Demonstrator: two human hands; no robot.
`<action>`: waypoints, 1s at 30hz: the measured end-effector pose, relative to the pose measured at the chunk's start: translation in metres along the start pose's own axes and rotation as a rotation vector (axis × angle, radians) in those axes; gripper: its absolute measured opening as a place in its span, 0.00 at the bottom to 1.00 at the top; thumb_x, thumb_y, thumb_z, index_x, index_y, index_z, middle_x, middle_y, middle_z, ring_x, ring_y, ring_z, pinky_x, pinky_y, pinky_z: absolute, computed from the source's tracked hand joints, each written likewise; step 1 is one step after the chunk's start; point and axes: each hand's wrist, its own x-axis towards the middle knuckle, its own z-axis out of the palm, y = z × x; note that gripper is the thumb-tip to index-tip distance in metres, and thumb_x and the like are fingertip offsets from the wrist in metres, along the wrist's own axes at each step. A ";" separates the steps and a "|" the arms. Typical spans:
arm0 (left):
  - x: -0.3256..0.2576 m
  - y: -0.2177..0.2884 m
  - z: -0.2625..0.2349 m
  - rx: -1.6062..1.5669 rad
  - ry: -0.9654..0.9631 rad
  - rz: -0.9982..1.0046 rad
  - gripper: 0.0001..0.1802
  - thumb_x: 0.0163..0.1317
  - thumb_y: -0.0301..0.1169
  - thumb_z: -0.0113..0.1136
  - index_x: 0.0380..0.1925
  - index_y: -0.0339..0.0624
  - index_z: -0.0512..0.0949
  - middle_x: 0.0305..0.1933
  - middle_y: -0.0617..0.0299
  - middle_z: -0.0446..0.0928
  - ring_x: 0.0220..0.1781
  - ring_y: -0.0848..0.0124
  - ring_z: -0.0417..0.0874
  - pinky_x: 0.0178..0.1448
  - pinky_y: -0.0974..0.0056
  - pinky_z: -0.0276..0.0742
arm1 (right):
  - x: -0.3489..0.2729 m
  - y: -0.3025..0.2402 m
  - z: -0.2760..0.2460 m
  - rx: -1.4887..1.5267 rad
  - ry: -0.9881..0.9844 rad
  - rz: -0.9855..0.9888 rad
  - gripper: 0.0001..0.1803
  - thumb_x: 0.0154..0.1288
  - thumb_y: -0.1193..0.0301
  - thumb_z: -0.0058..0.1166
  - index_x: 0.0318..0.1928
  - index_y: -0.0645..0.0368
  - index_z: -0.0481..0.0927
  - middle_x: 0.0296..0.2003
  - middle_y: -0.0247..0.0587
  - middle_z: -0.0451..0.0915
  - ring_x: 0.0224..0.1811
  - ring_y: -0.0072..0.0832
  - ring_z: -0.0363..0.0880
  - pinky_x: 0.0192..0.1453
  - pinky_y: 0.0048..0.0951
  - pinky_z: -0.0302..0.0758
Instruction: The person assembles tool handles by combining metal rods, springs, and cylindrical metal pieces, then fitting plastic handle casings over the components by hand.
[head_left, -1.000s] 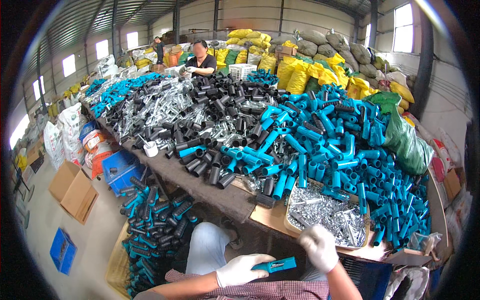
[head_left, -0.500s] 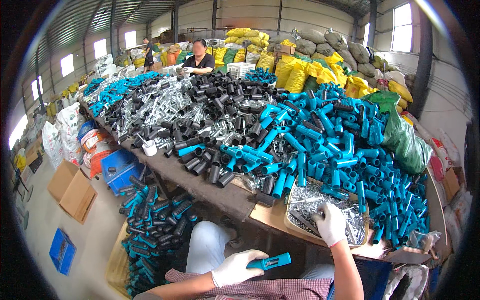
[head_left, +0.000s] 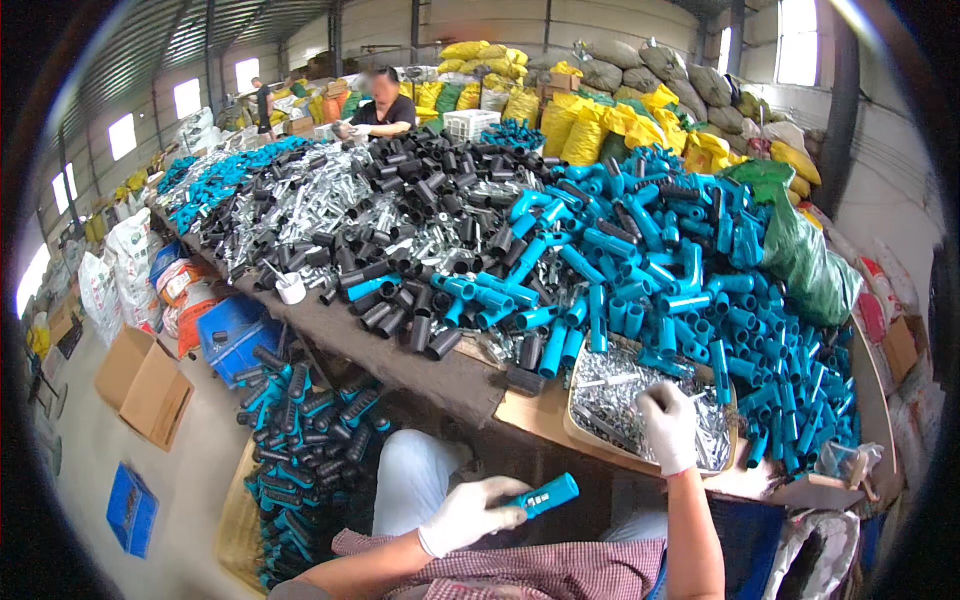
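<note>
My left hand point(head_left: 478, 515), in a white glove, is closed around a teal plastic tool handle point(head_left: 552, 494). The handle is tilted over my lap, its round end toward the right and a slot with pale metal showing in its side. Gloved in white too, my right hand point(head_left: 670, 428) is above a shallow tray point(head_left: 571, 418) of small silver metal parts point(head_left: 612, 408). Its fingers are bent and pressed together; whatever they hold, if anything, is too small to make out.
Teal handles point(head_left: 690, 300) are heaped behind and right of the tray. Black sleeves point(head_left: 440, 200) and metal pieces point(head_left: 320, 195) cover the bench farther left. A basket point(head_left: 235, 512) of black-and-teal handles stands at my left. Across the bench is another person point(head_left: 385, 110).
My right hand has lifted slightly from the metal parts, and its fingers have drawn together. My left hand still holds the teal handle, now tipped up a little more. The view has shifted slightly.
</note>
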 end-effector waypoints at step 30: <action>0.009 0.000 0.010 -0.259 0.180 0.128 0.26 0.64 0.28 0.58 0.61 0.29 0.70 0.49 0.56 0.77 0.43 0.72 0.80 0.46 0.69 0.79 | -0.118 -0.079 0.066 0.636 -0.257 0.361 0.11 0.53 0.72 0.71 0.33 0.63 0.82 0.30 0.33 0.82 0.33 0.16 0.76 0.39 0.21 0.74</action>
